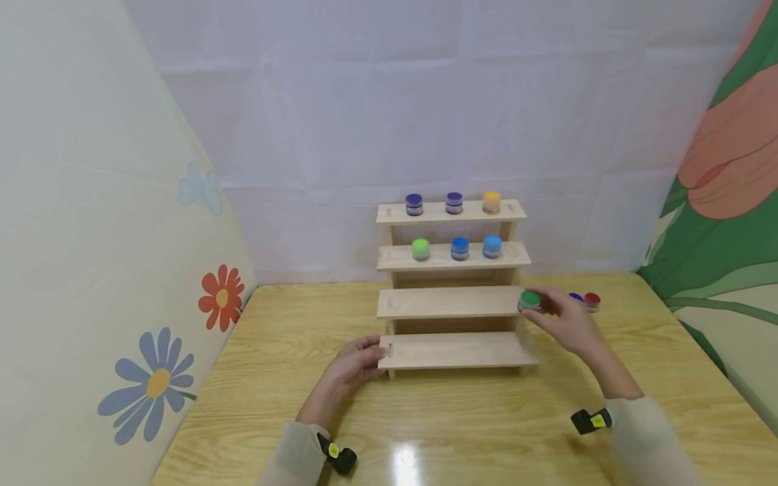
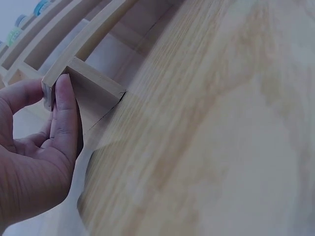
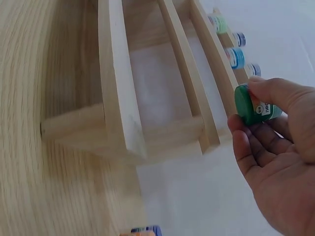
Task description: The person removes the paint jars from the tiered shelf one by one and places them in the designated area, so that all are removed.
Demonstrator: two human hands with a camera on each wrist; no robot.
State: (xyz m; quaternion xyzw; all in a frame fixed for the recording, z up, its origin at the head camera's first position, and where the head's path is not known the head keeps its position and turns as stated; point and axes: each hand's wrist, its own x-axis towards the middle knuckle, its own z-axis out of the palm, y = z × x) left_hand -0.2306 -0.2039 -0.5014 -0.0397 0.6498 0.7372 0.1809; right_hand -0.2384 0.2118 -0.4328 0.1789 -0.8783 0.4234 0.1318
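Observation:
My right hand pinches a small paint jar with a green lid between thumb and fingers, at the right end of the third step down of a wooden tiered rack. In the right wrist view the jar is tilted, its label partly covered by the thumb. With thumb and fingers my left hand grips the left end of the lowest step; the left wrist view shows the thumb and fingertips on either side of the board's edge. Both lower steps of the rack carry no jars.
On the top step stand two purple-lidded jars and a yellow one. The second step holds a light green jar and two blue ones. Behind my right hand, a red-lidded jar and a dark blue one sit on the table.

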